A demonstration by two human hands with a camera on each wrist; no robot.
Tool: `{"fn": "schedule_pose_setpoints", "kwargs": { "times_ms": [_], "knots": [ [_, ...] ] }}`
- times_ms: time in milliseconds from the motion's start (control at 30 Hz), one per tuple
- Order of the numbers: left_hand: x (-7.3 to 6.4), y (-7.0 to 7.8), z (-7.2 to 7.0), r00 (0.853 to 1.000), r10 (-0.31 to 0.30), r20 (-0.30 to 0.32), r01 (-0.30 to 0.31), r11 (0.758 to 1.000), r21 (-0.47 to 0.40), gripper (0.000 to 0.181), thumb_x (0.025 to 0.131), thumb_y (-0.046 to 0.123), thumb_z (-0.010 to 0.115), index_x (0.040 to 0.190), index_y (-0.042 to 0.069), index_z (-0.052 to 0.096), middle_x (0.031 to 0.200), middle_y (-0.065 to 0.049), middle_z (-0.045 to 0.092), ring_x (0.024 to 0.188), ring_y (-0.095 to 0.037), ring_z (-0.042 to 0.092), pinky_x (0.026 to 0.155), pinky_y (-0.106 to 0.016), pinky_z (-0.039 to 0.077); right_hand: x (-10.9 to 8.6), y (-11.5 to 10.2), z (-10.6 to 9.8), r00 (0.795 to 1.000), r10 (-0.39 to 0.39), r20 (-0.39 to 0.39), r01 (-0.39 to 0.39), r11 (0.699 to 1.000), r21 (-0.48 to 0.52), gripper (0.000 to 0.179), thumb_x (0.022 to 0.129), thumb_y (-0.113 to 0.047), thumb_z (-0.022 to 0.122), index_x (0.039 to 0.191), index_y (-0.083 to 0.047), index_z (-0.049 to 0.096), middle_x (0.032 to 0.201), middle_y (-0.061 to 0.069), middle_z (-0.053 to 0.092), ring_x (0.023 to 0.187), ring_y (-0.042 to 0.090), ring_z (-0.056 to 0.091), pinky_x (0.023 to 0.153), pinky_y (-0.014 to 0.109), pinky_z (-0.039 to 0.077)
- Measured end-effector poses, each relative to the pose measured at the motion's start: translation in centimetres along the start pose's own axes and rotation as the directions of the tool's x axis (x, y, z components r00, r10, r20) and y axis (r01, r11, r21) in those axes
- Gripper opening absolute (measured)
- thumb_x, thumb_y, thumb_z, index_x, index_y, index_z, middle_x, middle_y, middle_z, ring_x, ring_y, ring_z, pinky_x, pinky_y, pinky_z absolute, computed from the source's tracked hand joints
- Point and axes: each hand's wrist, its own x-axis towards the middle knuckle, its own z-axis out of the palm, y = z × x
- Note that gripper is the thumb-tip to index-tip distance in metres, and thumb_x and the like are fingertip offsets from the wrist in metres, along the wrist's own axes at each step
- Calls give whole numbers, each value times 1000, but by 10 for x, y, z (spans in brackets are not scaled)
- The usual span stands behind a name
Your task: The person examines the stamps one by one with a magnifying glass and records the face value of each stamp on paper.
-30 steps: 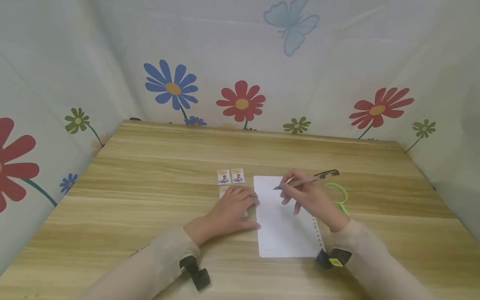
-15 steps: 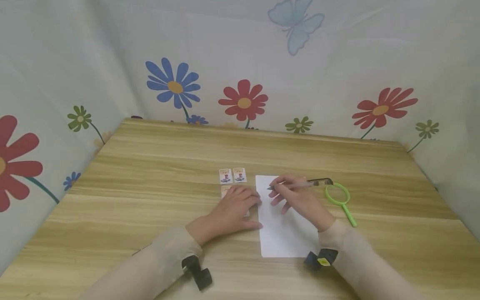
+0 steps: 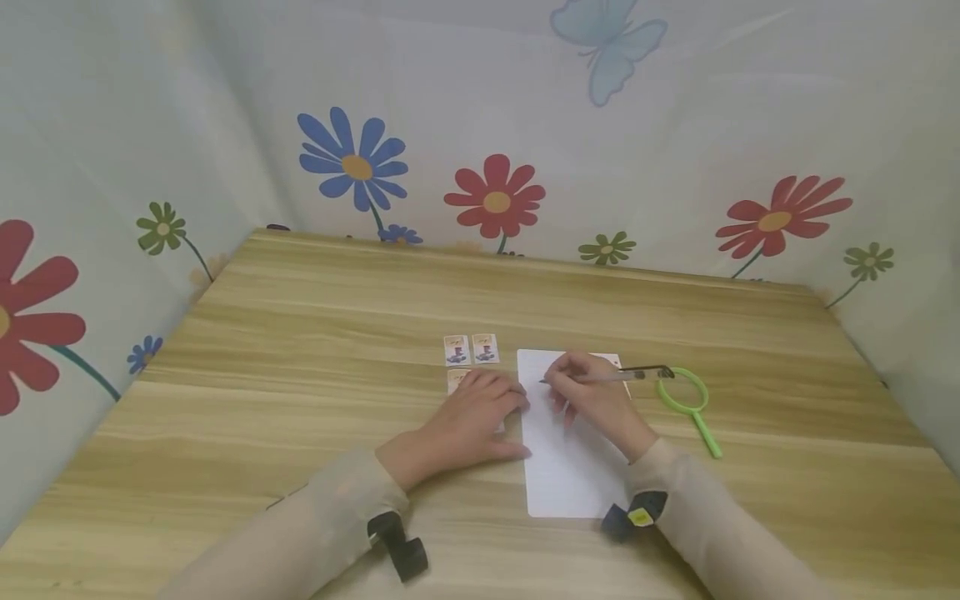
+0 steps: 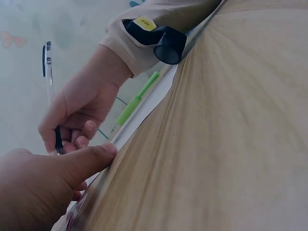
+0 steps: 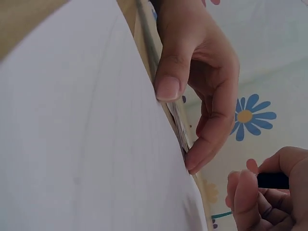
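In the head view my right hand (image 3: 596, 404) pinches a clear pen with a black cap clip (image 3: 621, 376) above the upper part of a white loose-leaf sheet (image 3: 562, 483). Whether its tip touches the sheet I cannot tell. My left hand (image 3: 467, 421) rests on the left edge of the sheet, thumb and fingertips on the paper. It partly covers several small printed cards or stamps, of which two, a left one (image 3: 456, 351) and a right one (image 3: 485, 349), show fully. In the right wrist view the left thumb (image 5: 169, 87) lies along the paper's edge.
A green magnifying glass (image 3: 706, 435) lies just right of the sheet, near the pen's far end. All this is on a wood-grain table (image 3: 300, 333). Flower-printed cloth (image 3: 420, 75) hangs behind and at the sides. Each wrist carries a black camera mount.
My right hand has moved left and lower over the sheet with the pen, uncovering the magnifying glass. My left hand has stayed in place. The head view has shifted slightly.
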Motion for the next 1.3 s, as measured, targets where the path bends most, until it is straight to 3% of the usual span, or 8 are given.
{"fn": "schedule_pose_setpoints", "kwargs": {
  "times_ms": [133, 300, 533, 800, 1067, 1300],
  "knots": [
    [0, 0, -1, 1000, -4, 10, 4, 1000, 6, 55, 79, 55, 69, 116, 16, 64, 123, 4, 59, 124, -20, 48, 112, -40, 30, 2, 9, 2, 1000, 15, -2, -15, 999, 39, 18, 91, -13, 58, 93, 5, 62, 65, 13, 62, 49, 15, 58, 45, 31, 52],
    [0, 0, -2, 1000, -10, 15, 9, 1000, 9, 57, 78, 55, 69, 117, 14, 64, 124, 3, 59, 124, -20, 48, 112, -39, 31, 4, 20, 6, 999, 51, 11, -52, 991, 126, 19, 93, -13, 56, 94, 6, 59, 69, 13, 63, 54, 16, 60, 47, 34, 54],
    [0, 0, -2, 1000, -8, 12, 8, 1000, 19, 58, 78, 56, 69, 117, 14, 64, 124, 3, 60, 124, -20, 48, 112, -40, 30, 3, 25, 9, 999, 22, -24, -18, 987, 162, 15, 92, -7, 54, 91, 8, 57, 72, 14, 62, 53, 14, 60, 47, 36, 55],
    [1, -1, 0, 1000, -7, 7, 7, 1000, 28, 58, 78, 57, 69, 117, 15, 64, 124, 3, 59, 124, -20, 47, 113, -40, 30, 5, 31, 11, 999, 21, -44, -15, 991, 130, 13, 91, -7, 56, 90, 6, 58, 70, 15, 61, 54, 15, 58, 46, 35, 54],
    [1, -2, 2, 1000, -2, -1, 2, 1000, 18, 57, 78, 56, 69, 116, 14, 64, 124, 3, 59, 124, -20, 47, 113, -40, 30, 5, 34, 12, 992, 41, -120, -39, 999, 21, 10, 90, -10, 58, 85, -1, 60, 65, 7, 60, 50, 12, 53, 45, 23, 46],
    [1, -3, 4, 1000, 0, -5, 0, 1000, 17, 56, 78, 56, 69, 116, 15, 64, 124, 3, 59, 123, -19, 47, 113, -40, 31, -2, 14, 11, 993, 12, -118, -14, 1000, -16, 10, 90, -3, 55, 84, 3, 59, 62, 11, 58, 49, 10, 51, 48, 20, 41]
  ]
}}
